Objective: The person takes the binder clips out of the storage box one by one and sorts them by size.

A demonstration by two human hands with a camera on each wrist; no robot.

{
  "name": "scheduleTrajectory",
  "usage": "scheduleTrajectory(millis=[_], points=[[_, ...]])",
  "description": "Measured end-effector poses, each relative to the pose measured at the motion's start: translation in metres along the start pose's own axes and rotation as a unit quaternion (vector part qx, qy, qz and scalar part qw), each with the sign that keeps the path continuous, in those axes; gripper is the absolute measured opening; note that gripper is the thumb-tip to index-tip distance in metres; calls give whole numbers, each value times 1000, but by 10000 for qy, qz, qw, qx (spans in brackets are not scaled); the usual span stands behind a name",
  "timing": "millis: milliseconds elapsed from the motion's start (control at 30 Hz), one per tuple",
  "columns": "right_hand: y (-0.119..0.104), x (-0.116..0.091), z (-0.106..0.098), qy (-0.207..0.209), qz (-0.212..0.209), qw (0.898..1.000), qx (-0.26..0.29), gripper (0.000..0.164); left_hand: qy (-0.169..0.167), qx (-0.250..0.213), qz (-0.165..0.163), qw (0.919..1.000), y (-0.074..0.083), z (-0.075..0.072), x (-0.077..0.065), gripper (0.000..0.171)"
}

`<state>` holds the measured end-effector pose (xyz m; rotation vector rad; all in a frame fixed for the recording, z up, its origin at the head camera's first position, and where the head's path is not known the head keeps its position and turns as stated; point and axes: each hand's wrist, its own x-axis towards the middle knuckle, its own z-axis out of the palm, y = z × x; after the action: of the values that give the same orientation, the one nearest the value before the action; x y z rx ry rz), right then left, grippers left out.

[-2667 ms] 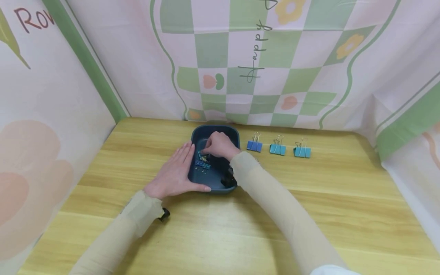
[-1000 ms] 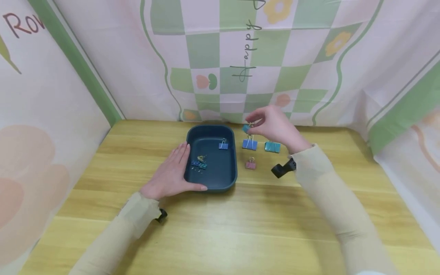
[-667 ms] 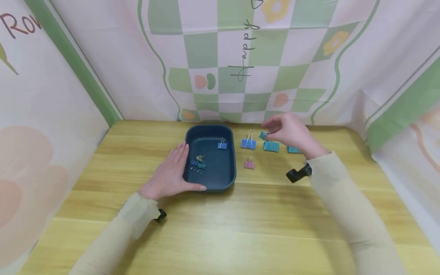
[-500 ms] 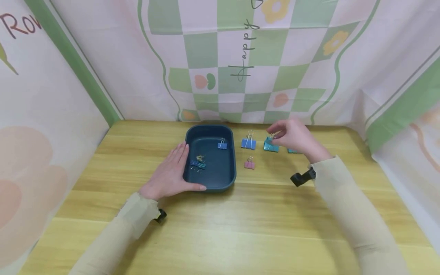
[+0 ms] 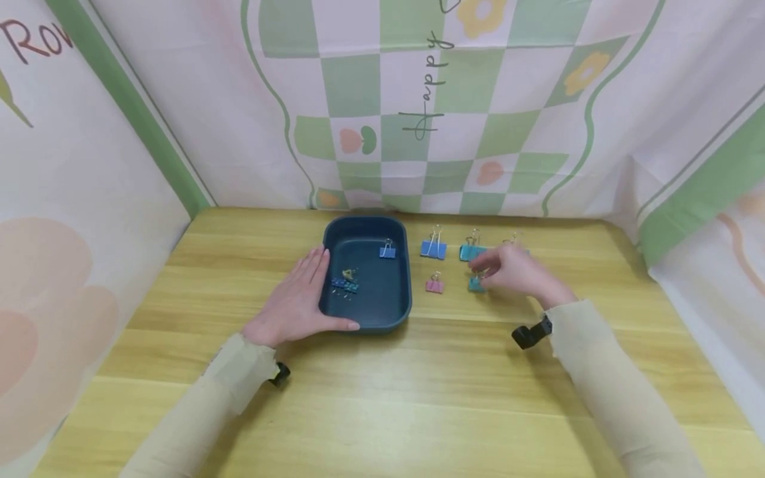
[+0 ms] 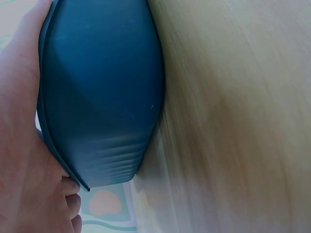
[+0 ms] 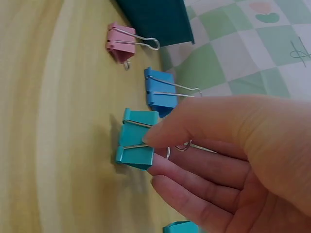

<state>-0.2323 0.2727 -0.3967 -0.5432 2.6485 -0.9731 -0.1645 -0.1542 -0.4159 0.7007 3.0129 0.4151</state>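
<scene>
My right hand (image 5: 518, 273) pinches a small teal binder clip (image 7: 136, 141) by its wire handles, thumb on one side. In the head view the clip is low over the table or touching it; I cannot tell which. Just left of it stands a pink binder clip (image 5: 434, 287). Behind is a row of larger clips: one blue (image 5: 433, 250), one teal (image 5: 471, 253), and another mostly hidden by my right hand. My left hand (image 5: 293, 297) rests against the left side of a dark blue tray (image 5: 408, 309), fingers straight along the rim, thumb across the near corner.
Inside the tray stands a small blue binder clip (image 5: 387, 253). Small blue and teal clips (image 5: 344, 286) lie at its left, beside a gold-coloured piece (image 5: 348, 274). A patterned curtain (image 5: 412, 186) hangs along the back edge of the wooden table (image 5: 382, 405).
My right hand has gone from inside the tray to the right with the small teal clip, then lowered it in front of the larger teal clip. The left hand stays at the tray.
</scene>
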Motion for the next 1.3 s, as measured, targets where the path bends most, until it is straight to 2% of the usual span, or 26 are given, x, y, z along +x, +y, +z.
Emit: scheduleTrajectory(millis=[133, 433, 633, 833, 967, 1300], points=[[2, -1, 4, -121, 23, 9999, -88, 37, -7, 3, -9, 10000, -1, 0, 0, 145], [2, -1, 8, -33, 101, 9999, -44, 39, -15, -2, -17, 10000, 0, -1, 0, 145], [-4, -4, -1, 160, 11, 9998, -115, 45, -26, -12, -27, 10000, 1, -2, 0, 145], [-29, -4, -19, 589, -347, 9974, -219, 46, -37, -34, -48, 10000, 2, -3, 0, 145], [-52, -2, -24, 849, -423, 9951, -281, 48, -45, -31, -68, 10000, 1, -3, 0, 145], [-100, 14, -11, 747, -628, 9951, -127, 58, 16, -25, -22, 10000, 1, -2, 0, 146]])
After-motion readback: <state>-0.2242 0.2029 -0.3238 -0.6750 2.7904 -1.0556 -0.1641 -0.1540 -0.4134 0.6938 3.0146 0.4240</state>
